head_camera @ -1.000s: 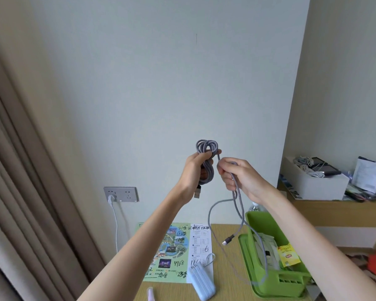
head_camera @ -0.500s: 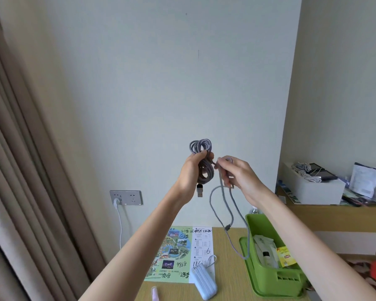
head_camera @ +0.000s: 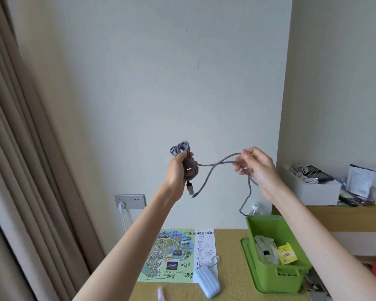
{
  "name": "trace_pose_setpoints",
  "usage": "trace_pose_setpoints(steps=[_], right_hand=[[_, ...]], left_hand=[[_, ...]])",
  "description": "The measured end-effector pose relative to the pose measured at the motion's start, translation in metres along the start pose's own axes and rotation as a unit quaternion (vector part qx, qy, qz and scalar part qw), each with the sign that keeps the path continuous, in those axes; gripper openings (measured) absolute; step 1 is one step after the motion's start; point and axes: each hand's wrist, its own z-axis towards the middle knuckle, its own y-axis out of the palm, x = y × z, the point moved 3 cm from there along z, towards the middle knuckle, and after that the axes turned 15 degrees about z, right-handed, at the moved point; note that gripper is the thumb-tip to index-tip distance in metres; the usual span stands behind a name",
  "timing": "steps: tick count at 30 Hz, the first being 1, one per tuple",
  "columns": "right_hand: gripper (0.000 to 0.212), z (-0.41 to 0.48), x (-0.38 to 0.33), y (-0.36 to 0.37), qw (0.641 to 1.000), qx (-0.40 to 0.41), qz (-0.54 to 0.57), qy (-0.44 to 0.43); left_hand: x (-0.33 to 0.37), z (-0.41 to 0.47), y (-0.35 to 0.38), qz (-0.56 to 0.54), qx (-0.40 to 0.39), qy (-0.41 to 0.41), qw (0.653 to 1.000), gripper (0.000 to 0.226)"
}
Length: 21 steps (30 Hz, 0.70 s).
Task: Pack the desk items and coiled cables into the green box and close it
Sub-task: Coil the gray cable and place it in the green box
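Left hand (head_camera: 178, 170) grips coiled grey cable (head_camera: 192, 169); right hand (head_camera: 257, 168) pinches loose tail. Wrap tail on in equal loops, light tension; tuck end, then lower into green box (head_camera: 289, 281).

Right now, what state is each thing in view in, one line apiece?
Cable, part coiled, tail loose, trailing down to the green box's rim.
Left hand, grips the coiled part.
Right hand, pinches the loose tail.
Green box, open, packets inside.
Power bank, lying flat, not packed.
Socket, one white plug in.
White box, open, cords inside.
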Motion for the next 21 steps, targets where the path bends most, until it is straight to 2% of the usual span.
trace_pose_setpoints(steps=[3, 6, 7, 10, 11, 13, 14, 16, 18, 20, 21], right_hand=[[0.021, -0.004, -0.003, -0.017, 0.999, 0.041, 0.031, 0.008], [0.031, -0.009, -0.003, -0.032, 0.997, 0.032, 0.050, 0.045], [0.037, -0.012, -0.001, -0.035, 0.997, 0.020, 0.025, 0.069], [0.052, -0.021, 0.007, -0.037, 0.976, -0.041, -0.158, 0.142], [0.046, -0.023, 0.009, -0.035, 0.965, -0.070, -0.201, 0.154], [0.015, -0.027, 0.012, -0.028, 0.945, -0.105, -0.255, 0.174], [0.007, -0.028, 0.014, -0.025, 0.931, -0.116, -0.295, 0.179], [0.020, -0.027, 0.018, -0.021, 0.888, -0.127, -0.407, 0.171], [0.033, -0.023, 0.018, -0.017, 0.853, -0.093, -0.499, 0.121], [0.047, -0.020, 0.013, -0.014, 0.849, -0.027, -0.526, 0.047], [0.048, -0.019, 0.011, -0.013, 0.846, -0.008, -0.533, 0.011]], left_hand=[[0.001, 0.004, -0.003, -0.010, 0.016, -0.016, 1.000, 0.024], [0.003, 0.003, 0.003, -0.022, 0.000, -0.026, 0.999, 0.025], [0.004, 0.002, 0.007, -0.023, -0.012, -0.026, 0.999, 0.025], [0.009, -0.001, 0.022, 0.002, -0.050, -0.011, 0.999, 0.024], [0.011, -0.003, 0.027, 0.020, -0.059, -0.002, 0.998, 0.023], [0.017, -0.007, 0.037, 0.063, -0.073, 0.017, 0.995, 0.021], [0.020, -0.010, 0.042, 0.086, -0.078, 0.027, 0.993, 0.021], [0.025, -0.014, 0.049, 0.134, -0.084, 0.045, 0.986, 0.021], [0.028, -0.018, 0.055, 0.164, -0.092, 0.057, 0.980, 0.023], [0.028, -0.021, 0.058, 0.171, -0.104, 0.061, 0.978, 0.023], [0.028, -0.023, 0.059, 0.170, -0.112, 0.061, 0.977, 0.023]])
